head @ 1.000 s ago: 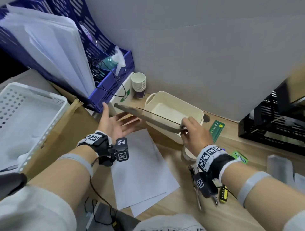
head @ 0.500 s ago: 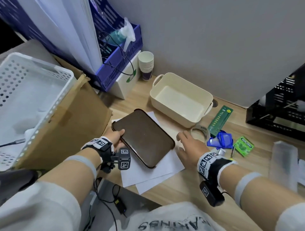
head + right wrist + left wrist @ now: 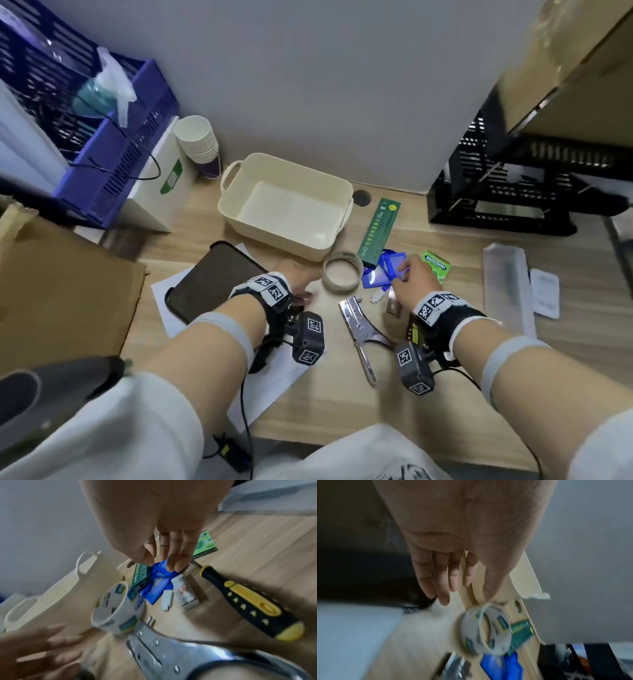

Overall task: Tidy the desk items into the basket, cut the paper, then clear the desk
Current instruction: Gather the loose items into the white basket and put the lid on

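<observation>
On the wooden desk (image 3: 428, 387), right hand (image 3: 412, 279) now pinches blue holder (image 3: 383, 274); left hand (image 3: 294, 279) relaxed.

Left hand (image 3: 453, 545) fingers straight, thumb tip by tape roll (image 3: 485, 629) (blurred); cream basket (image 3: 524, 582) beyond.

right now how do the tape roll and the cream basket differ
The tape roll is a small round open ring; the basket is a much bigger rectangular tub with loop handles. The tape's inner face carries blue and yellow printed labels; the basket is plain cream. The left hand reaches close beside the tape; no hand is at the basket. Both sit on the wooden desk, and both are pale and hollow.
</observation>
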